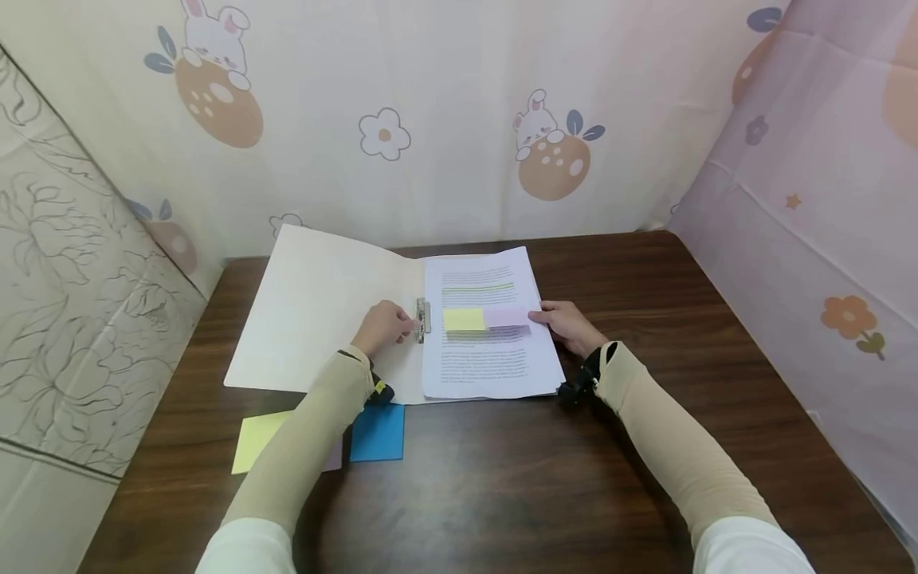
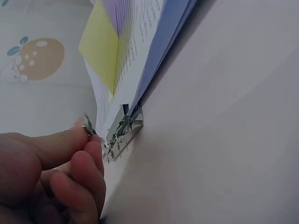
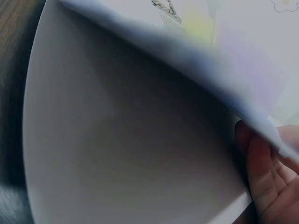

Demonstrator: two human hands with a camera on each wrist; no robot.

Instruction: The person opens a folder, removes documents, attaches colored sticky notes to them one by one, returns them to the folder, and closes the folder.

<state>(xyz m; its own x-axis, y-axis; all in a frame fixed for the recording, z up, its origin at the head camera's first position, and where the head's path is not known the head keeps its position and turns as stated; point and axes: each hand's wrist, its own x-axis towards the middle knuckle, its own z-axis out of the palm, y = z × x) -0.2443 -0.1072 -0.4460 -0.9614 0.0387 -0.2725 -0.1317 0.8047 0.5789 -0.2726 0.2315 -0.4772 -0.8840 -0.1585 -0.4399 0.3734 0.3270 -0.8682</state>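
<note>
A white file folder (image 1: 308, 311) lies spread flat, its metal clip (image 1: 422, 320) fixed near the spine. My left hand (image 1: 387, 325) pinches the clip's lever (image 2: 88, 124) between thumb and index finger, the other fingers curled. Printed sheets (image 1: 484, 367) lie on the folder's right half, their left edge at the clip. With thumb above and fingers below, my right hand (image 1: 570, 325) grips the sheets' right edge; in the right wrist view that edge is lifted off the folder (image 3: 117, 140). A yellow sticky note (image 1: 464, 320) and a purple sticky note (image 1: 505, 317) sit across the top page.
Before the folder, on the dark wooden table (image 1: 502, 494), are a yellow note pad (image 1: 256, 437), a blue note pad (image 1: 378, 433) and a purple pad (image 1: 334, 458) mostly behind my left forearm. A patterned curtain (image 1: 445, 191) hangs along the table's back edge.
</note>
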